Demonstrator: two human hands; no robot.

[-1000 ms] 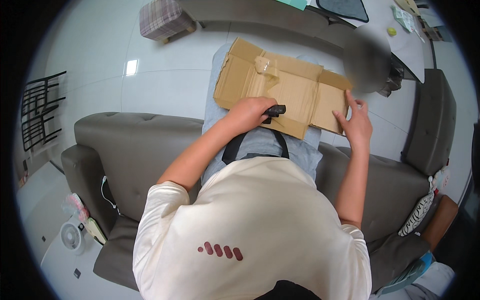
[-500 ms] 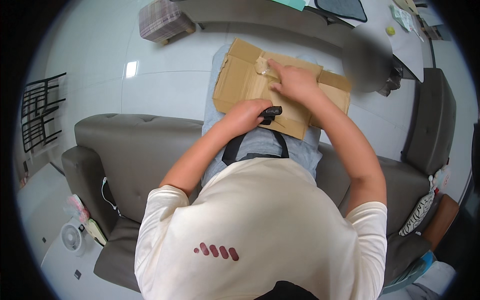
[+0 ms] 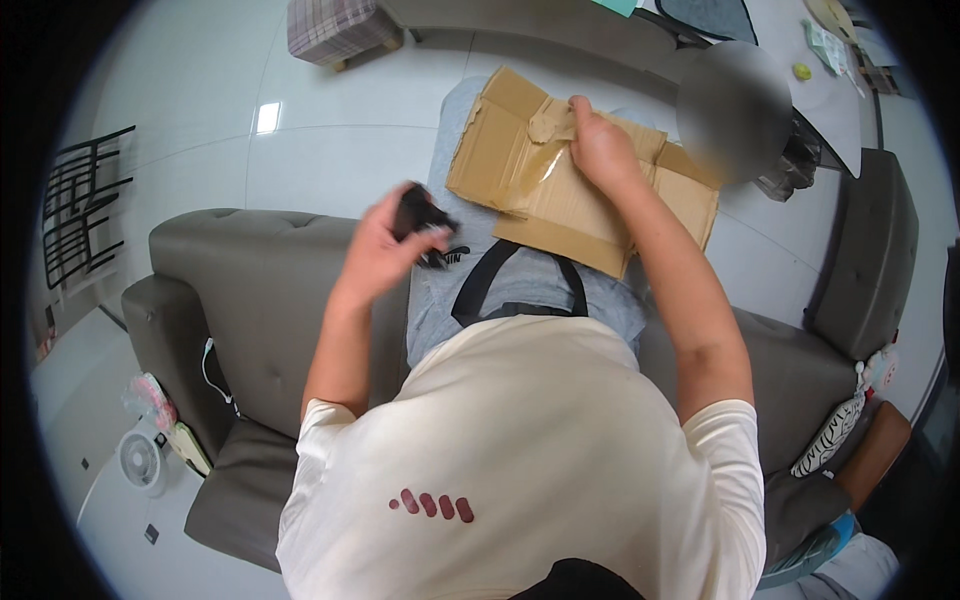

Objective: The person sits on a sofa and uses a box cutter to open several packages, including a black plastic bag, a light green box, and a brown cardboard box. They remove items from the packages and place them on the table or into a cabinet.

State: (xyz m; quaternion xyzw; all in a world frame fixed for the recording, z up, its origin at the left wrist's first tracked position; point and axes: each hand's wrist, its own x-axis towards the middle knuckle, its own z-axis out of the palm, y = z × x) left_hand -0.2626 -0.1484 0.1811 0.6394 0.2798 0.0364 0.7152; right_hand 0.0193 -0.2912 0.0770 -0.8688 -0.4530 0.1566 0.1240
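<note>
A flattened brown cardboard box lies open across my lap, its flaps and creases showing. Shiny clear tape runs over its left part, beside a torn pale patch. My right hand is closed at the box's far edge, next to that patch, its fingers gripping the cardboard. Left of the box, above my thigh, my left hand is wrapped around a black hand-held object. Motion blurs this object, and its kind cannot be made out. It is apart from the cardboard.
I sit on a grey sofa. A plaid stool stands at the far left, a table at the far right. Near the table are a black plastic bag and a blurred round patch. A small white fan is at lower left.
My left hand has moved left, off the box, carrying the black object. My right hand has shifted from pointing at the torn patch to gripping the far edge. Clear tape now shows along the cardboard.
</note>
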